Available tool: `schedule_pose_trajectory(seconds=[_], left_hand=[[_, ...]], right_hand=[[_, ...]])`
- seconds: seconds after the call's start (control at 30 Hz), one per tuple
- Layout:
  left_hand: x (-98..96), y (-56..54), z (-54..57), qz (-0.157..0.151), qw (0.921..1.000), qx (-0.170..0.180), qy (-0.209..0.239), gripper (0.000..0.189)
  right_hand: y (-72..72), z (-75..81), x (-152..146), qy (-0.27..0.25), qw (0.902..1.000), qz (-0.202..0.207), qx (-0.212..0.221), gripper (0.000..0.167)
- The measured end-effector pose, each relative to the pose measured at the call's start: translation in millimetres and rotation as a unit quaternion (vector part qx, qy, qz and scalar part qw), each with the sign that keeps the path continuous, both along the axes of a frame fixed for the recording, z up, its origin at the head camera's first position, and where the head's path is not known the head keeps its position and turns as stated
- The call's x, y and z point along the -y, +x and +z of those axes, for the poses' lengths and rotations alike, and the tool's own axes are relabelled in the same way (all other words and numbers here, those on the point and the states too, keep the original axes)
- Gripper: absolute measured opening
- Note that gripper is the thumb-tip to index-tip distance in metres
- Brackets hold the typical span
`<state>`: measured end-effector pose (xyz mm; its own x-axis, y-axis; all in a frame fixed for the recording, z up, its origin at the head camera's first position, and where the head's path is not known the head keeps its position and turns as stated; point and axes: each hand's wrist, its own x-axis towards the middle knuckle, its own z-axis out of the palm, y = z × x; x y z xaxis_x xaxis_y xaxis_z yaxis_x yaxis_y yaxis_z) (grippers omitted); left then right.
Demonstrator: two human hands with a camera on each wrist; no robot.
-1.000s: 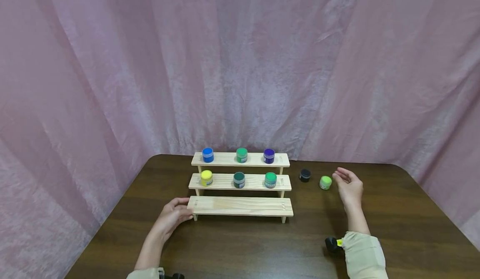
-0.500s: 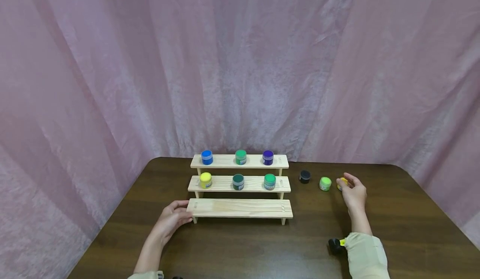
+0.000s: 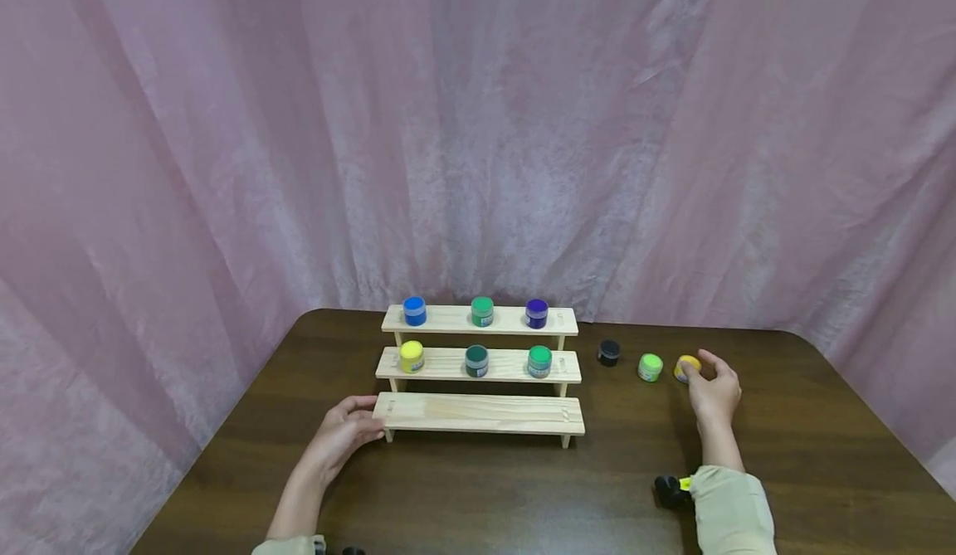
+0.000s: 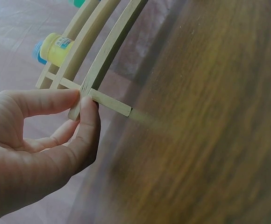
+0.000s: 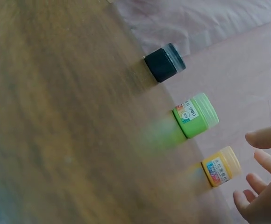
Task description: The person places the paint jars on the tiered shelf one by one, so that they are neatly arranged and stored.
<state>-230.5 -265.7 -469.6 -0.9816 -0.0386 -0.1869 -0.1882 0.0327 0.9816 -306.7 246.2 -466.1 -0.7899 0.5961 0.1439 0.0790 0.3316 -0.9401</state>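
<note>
My left hand (image 3: 339,439) pinches the left end of the lowest step of a pale wooden three-step stand (image 3: 478,412); in the left wrist view, thumb and forefinger close on that step's end (image 4: 86,88). Beside an orange-yellow paint jar (image 3: 686,368) on the right of the table is my right hand (image 3: 715,393), fingers spread. The right wrist view shows a gap between its fingertips and this upright jar (image 5: 221,167). A light green jar (image 3: 650,367) and a black jar (image 3: 608,352) stand left of it in a row.
The top step holds blue (image 3: 414,311), green (image 3: 482,312) and purple (image 3: 536,314) jars. Yellow (image 3: 412,356), dark green (image 3: 476,360) and green (image 3: 539,361) jars stand on the middle step. A pink curtain (image 3: 478,140) hangs behind the brown table (image 3: 478,497).
My right hand has moved right and slightly nearer the person. The orange-yellow jar, hidden at first, is now plainly visible beside it. My left hand keeps its place on the stand.
</note>
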Motion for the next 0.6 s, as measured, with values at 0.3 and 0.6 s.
schedule_pose_trajectory(seconds=[0.3,0.6], left_hand=[[0.0,0.8,2.4,0.005,0.9999,0.006,-0.009,0.051],[-0.4,1.1,2.8,0.005,0.9999,0.006,-0.008,0.051]], right_hand=[[-0.2,-6.5,-5,-0.089,0.9927,0.052,0.062,0.057],[-3.9,-10.4,-11,-0.083,0.9917,0.068,0.07,0.058]])
